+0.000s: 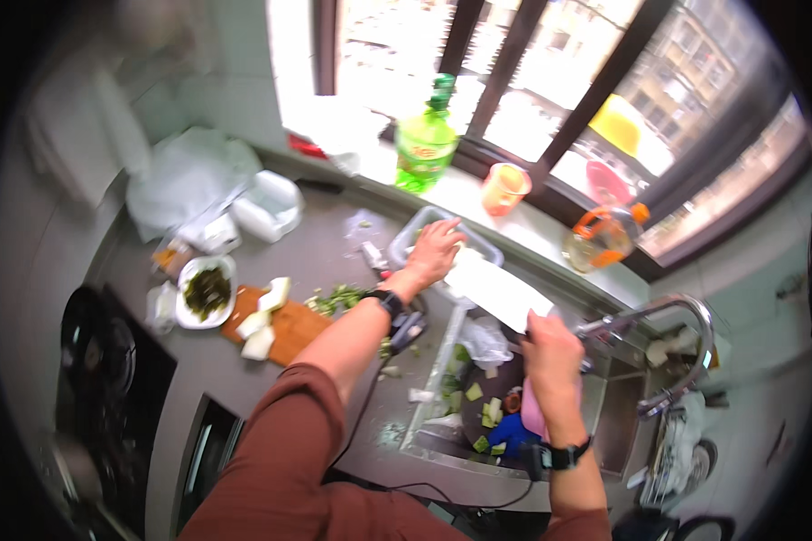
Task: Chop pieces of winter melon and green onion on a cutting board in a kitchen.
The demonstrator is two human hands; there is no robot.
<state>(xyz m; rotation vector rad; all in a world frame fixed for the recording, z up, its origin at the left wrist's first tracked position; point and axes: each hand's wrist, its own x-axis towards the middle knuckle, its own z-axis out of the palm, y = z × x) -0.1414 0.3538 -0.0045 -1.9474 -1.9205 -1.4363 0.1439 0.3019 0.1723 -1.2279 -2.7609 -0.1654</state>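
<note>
My right hand (551, 345) grips the handle of a broad-bladed kitchen cleaver (497, 287) over the sink's back edge. The bright blade reaches left to a clear plastic container (485, 251) beside the windowsill. My left hand (435, 250) is over that container, its fingers at the blade's far end; pale pieces show beneath them, and whether the fingers hold any is hidden. Left of my left forearm, a wooden cutting board (298, 329) bears pale melon-like chunks (257, 343). Chopped green vegetable (338, 298) lies by the board's back edge.
The sink (440, 443) holds green peelings, a plastic bag and a blue item, under a curved chrome faucet (704, 318). A white bowl of dark greens (227, 265) stands left. On the sill are a green bottle (425, 152), an orange cup (507, 189) and an oil jug (599, 237). Cables cross the counter.
</note>
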